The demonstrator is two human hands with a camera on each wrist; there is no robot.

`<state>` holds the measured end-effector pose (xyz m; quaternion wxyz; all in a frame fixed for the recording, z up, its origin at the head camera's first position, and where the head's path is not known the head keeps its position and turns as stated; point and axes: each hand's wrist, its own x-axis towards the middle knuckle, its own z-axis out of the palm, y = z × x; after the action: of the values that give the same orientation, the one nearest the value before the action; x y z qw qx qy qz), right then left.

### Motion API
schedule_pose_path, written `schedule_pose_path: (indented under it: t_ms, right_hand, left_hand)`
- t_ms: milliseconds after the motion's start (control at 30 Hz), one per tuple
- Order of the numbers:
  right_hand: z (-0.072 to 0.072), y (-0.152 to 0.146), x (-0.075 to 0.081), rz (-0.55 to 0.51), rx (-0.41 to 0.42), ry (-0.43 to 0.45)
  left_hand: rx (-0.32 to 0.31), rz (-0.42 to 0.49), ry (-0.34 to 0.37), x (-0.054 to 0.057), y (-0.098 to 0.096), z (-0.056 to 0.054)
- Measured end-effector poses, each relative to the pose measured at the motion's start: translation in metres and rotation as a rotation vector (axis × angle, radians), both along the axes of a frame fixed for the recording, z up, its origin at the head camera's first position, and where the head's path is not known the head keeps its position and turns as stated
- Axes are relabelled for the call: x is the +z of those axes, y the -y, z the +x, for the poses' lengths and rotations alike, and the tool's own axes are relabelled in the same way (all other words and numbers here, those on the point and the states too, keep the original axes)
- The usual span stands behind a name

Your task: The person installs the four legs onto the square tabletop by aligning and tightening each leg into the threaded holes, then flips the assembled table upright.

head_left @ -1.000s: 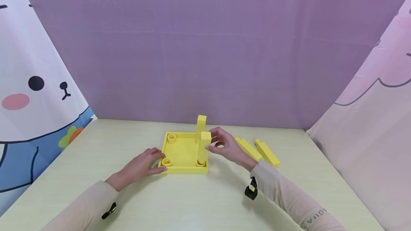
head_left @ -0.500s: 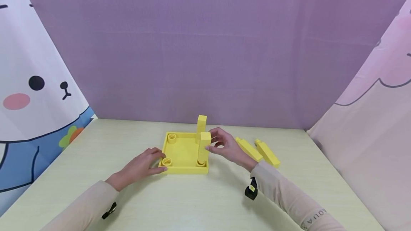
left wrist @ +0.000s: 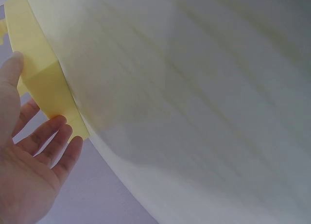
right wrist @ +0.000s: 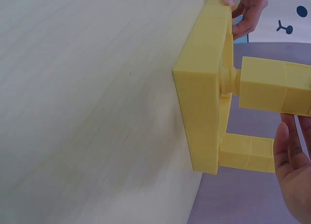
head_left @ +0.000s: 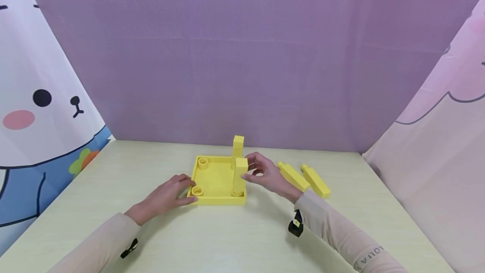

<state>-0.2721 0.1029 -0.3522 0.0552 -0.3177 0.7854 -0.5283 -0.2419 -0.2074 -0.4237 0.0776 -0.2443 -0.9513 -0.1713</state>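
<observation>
A shallow yellow square tray [head_left: 216, 201] with round threaded sockets in its corners lies on the table. My left hand [head_left: 164, 199] holds its near-left corner, thumb on the front wall and fingers at the left side. My right hand [head_left: 269, 176] pinches a square yellow leg [head_left: 240, 174] between thumb and fingers. The leg stands upright over the near-right socket; in the right wrist view its round neck shows partly above the rim. A second yellow leg [head_left: 238, 146] stands in the far-right corner. Both left sockets, such as the near one [head_left: 197, 191], hold no leg.
Two loose yellow legs, one nearer [head_left: 293, 176] and one farther right [head_left: 315, 181], lie on the pale wooden table [head_left: 227, 239] beyond my right wrist. A purple cloth [head_left: 235, 62] hangs behind the table, with printed cartoon cloths at both sides.
The leg in my right hand has sunk slightly toward its socket, and the right hand has shifted a little with it. My left hand and the tray have stayed put.
</observation>
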Motion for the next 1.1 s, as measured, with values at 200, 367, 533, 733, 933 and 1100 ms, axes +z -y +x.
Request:
schedule_pose_path:
  t_ms: [200,367,533,733,933,1100]
  right_hand:
    - [-0.002,0.001,-0.003,-0.009,0.015,-0.018]
    - [-0.002,0.001,-0.006,-0.015,0.028,-0.014]
    - [-0.002,0.001,-0.006,-0.008,0.021,-0.016]
    - [0.000,0.002,-0.003,-0.001,0.009,-0.038]
    - [0.000,0.004,0.003,0.008,0.004,-0.079]
    - [-0.001,0.005,0.006,0.021,0.007,-0.091]
  left_hand:
    - [0.001,-0.003,0.000,0.000,-0.001,-0.001]
    - [0.002,0.002,0.002,0.000,-0.001,-0.001]
    - [0.002,0.001,0.002,0.000,0.000,-0.001]
    - [-0.008,0.005,-0.002,0.000,0.000,0.000]
    - [-0.020,-0.003,-0.023,0.000,0.000,0.000]
    - [-0.025,0.005,-0.032,0.001,0.000,0.001]
